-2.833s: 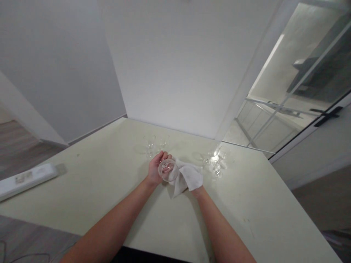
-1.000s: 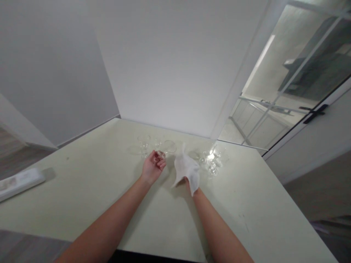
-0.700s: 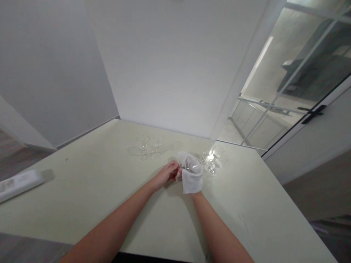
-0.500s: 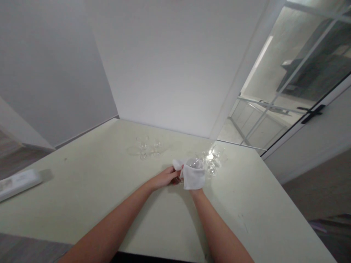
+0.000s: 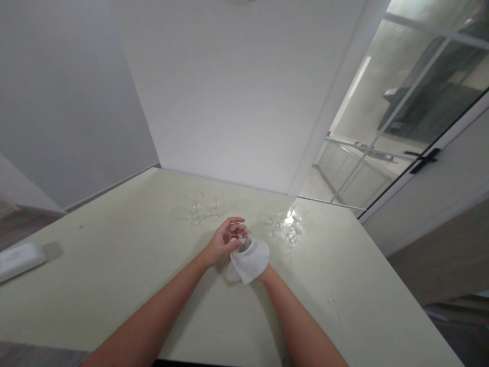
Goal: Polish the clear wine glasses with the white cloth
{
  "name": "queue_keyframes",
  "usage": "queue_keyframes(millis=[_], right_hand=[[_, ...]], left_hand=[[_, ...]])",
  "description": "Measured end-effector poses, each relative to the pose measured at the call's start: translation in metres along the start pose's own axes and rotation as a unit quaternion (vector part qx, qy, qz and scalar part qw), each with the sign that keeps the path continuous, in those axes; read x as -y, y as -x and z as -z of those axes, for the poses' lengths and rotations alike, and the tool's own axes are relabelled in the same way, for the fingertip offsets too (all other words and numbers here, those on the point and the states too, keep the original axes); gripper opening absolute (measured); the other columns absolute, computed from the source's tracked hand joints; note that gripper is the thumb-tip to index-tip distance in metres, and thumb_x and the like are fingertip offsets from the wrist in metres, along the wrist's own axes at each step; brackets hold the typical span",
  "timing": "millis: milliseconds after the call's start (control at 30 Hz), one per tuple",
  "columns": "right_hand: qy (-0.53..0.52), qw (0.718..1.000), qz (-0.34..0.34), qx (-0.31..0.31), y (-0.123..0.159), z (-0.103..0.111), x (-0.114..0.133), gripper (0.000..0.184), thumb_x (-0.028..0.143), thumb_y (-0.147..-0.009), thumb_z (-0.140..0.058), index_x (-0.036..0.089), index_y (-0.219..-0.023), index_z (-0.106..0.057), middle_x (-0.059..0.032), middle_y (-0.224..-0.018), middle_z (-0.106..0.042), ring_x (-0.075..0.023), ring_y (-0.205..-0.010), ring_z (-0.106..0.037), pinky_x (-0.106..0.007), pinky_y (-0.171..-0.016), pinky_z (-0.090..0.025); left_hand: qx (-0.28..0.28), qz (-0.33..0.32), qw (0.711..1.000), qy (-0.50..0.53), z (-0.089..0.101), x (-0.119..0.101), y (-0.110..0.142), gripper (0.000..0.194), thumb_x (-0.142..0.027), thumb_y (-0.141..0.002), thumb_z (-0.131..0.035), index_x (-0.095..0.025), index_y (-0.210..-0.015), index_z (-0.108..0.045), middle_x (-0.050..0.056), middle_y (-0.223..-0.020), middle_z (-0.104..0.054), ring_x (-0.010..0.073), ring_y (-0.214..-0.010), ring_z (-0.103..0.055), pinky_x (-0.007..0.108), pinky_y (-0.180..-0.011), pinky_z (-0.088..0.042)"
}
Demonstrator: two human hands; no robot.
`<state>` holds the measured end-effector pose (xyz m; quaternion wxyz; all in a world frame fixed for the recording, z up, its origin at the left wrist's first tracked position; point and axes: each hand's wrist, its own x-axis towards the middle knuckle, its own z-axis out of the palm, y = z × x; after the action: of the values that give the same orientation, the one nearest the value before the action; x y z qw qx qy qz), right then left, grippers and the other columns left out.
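My left hand (image 5: 223, 240) curls round a small clear stemmed glass (image 5: 242, 241) above the pale table (image 5: 126, 265). My right hand is hidden under a white cloth (image 5: 250, 260) that it holds against the glass from the right and below. Both hands meet near the table's middle. Two clear glasses (image 5: 202, 205) stand behind them to the left, and a few more glasses (image 5: 288, 224) stand to the right near the wall.
A white wall rises right behind the table. A glass door (image 5: 385, 117) with a black handle (image 5: 422, 158) lies to the right. A flat white box (image 5: 17, 257) rests at the table's left edge.
My left hand set one glass down with the left pair, then both hands took another glass from the right group. They now hold it nearer to me, cloth wrapped beneath it.
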<state>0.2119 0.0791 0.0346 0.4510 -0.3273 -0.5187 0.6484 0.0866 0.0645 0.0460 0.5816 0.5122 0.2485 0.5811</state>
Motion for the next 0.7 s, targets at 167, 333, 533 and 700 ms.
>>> queue_keyframes(millis=[167, 333, 533, 700], right_hand=[[0.137, 0.986, 0.065, 0.066, 0.005, 0.019, -0.013, 0.032, 0.021, -0.065, -0.072, 0.029, -0.096, -0.067, -0.0004, -0.114, -0.064, -0.0232, -0.121, -0.049, -0.042, -0.116, -0.02], [0.108, 0.991, 0.066, 0.044, 0.01, 0.024, -0.021, 0.036, 0.023, -0.061, -0.077, 0.027, -0.096, -0.068, -0.0031, -0.111, -0.066, -0.0253, -0.118, -0.053, -0.043, -0.113, -0.027], [0.142, 0.983, 0.016, 0.113, 0.023, 0.02, -0.007, 0.034, 0.043, -0.075, -0.065, 0.026, -0.105, -0.066, -0.0054, -0.106, -0.069, -0.025, -0.101, -0.063, -0.044, -0.095, -0.048], [0.217, 0.963, 0.101, 0.123, 0.009, 0.018, -0.007, 0.03, 0.038, -0.077, -0.061, 0.02, -0.099, -0.068, -0.0101, -0.112, -0.067, -0.0268, -0.116, -0.057, -0.045, -0.109, -0.033]], left_hand=[[-0.002, 0.026, 0.999, 0.024, 0.001, 0.0, -0.003, 0.057, -0.034, -0.061, -0.084, -0.019, -0.11, -0.059, 0.013, -0.11, -0.064, 0.0229, -0.096, -0.061, 0.029, -0.078, -0.045], [-0.027, 0.037, 0.999, 0.022, 0.001, 0.001, -0.002, 0.058, -0.025, -0.062, -0.083, -0.018, -0.114, -0.059, 0.011, -0.104, -0.066, 0.0206, -0.093, -0.063, 0.029, -0.08, -0.046], [0.054, 0.071, 0.995, 0.042, 0.001, 0.001, 0.0, 0.067, -0.039, -0.065, -0.08, -0.017, -0.123, -0.055, 0.015, -0.111, -0.065, 0.0253, -0.097, -0.063, 0.031, -0.078, -0.049], [-0.08, 0.074, 0.991, -0.073, 0.0, 0.008, -0.004, 0.059, -0.035, -0.064, -0.08, -0.019, -0.116, -0.057, 0.004, -0.095, -0.063, 0.0115, -0.067, -0.059, 0.021, -0.056, -0.047]])
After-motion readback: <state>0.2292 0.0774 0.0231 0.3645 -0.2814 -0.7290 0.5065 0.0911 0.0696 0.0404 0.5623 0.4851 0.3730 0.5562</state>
